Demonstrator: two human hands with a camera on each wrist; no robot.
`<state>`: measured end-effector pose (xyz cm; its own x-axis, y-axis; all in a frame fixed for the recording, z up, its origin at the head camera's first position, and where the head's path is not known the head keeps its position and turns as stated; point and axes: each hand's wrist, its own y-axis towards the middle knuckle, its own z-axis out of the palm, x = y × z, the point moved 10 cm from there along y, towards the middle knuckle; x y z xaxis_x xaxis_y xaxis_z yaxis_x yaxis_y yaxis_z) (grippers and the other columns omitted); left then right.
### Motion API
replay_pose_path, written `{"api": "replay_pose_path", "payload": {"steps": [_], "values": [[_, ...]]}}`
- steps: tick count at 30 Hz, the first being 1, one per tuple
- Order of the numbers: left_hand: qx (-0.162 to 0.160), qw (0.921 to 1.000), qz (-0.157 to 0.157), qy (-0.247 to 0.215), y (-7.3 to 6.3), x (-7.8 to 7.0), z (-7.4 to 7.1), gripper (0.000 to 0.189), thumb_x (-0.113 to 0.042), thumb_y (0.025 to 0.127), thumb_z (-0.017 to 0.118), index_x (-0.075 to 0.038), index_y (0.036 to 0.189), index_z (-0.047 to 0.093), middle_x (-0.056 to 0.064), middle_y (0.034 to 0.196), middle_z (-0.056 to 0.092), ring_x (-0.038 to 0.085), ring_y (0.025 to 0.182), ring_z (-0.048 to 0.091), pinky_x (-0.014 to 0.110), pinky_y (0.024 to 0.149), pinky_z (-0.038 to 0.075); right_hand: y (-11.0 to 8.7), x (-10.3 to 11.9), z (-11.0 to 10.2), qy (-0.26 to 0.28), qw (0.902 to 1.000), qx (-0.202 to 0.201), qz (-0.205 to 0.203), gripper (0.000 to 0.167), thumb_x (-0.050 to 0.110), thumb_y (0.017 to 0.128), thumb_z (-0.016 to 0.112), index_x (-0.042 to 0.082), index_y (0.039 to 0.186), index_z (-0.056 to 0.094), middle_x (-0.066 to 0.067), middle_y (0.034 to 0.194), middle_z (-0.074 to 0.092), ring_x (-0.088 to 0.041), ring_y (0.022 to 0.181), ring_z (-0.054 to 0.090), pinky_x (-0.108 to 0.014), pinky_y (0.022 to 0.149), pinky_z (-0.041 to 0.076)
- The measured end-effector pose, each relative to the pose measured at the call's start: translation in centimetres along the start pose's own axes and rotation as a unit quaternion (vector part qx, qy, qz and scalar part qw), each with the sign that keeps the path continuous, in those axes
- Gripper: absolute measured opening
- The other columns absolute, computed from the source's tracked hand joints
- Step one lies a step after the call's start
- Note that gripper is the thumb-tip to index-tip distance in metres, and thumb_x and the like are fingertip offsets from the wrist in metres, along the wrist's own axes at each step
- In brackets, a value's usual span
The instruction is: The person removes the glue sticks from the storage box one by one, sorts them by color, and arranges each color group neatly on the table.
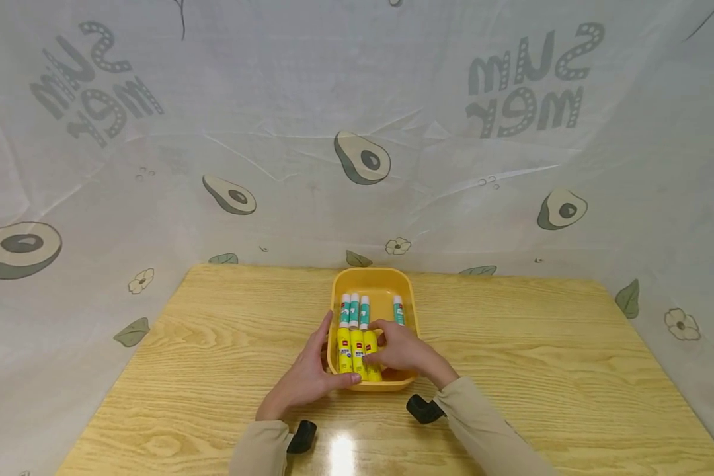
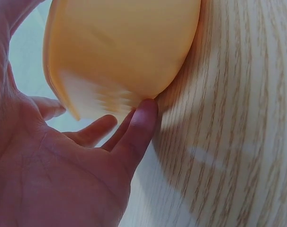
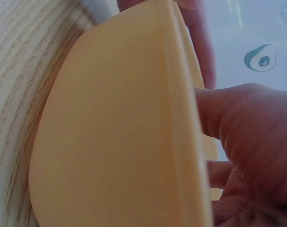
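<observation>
1. Yellow-orange plastic is making up the bin [image 1: 383, 304], and it is sitting on the wooden desk [image 1: 541, 357], near the far edge and about midway between the two far corners.
2. Three yellow sticks [image 1: 357, 344] are lying side by side in the bin's near left corner.
3. Three teal sticks [image 1: 354, 311] with white ends are lying in a row just past them, along the bin's left side, toward its far left corner.
4. One more teal stick [image 1: 398, 311] is resting by itself at the bin's right edge.
5. Your left hand [image 1: 309, 373] is spreading wide around the bin's near left corner. Its fingers are touching the outside of the wall, and its thumb is lying on the near edge, by the bottoms of the yellow sticks.
6. Your right hand [image 1: 401, 347] is reaching in over the bin's right edge. Its fingers are bending over the rightmost yellow stick [image 1: 371, 339], but I am not able to tell if they are gripping it.
7. Light tan sleeves [image 1: 262, 449] are covering your arms, and a black piece [image 1: 425, 410] is poking out by each wrist.
8. A pale cloth [image 1: 309, 86] is hanging past the desk's far edge, showing avocados, leaves, flowers and big grey letters.
</observation>
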<state>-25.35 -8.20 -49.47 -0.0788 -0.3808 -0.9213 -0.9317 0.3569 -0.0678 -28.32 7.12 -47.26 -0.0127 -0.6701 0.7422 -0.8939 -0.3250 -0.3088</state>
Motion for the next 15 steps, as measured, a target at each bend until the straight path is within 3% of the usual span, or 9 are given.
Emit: {"api": "replay_pose_path", "payload": {"steps": [10,15], "values": [[0.013,0.9998,0.003,-0.013,0.10,-0.08,0.20,0.125,-0.039,0.082,0.087,-0.028,0.166,-0.004,0.012,0.166,0.025,0.029,0.138,0.048,0.030,0.102,0.051,0.20,-0.19,0.28,0.006,1.0000,-0.001,0.004,0.066,0.011,0.081,0.086,0.002,0.139,0.056,-0.010,0.093,0.058,-0.019,0.071,0.059,-0.027,0.059,0.053],[0.008,0.9997,0.001,-0.025,0.09,-0.16,0.17,0.124,-0.035,0.082,0.088,-0.027,0.166,-0.002,0.014,0.166,0.025,0.030,0.138,0.048,0.036,0.103,0.052,0.28,-0.32,0.35,0.016,0.9998,-0.004,0.006,0.063,0.009,0.080,0.087,0.003,0.134,0.054,-0.010,0.090,0.057,-0.019,0.069,0.059,-0.026,0.058,0.053]]}}
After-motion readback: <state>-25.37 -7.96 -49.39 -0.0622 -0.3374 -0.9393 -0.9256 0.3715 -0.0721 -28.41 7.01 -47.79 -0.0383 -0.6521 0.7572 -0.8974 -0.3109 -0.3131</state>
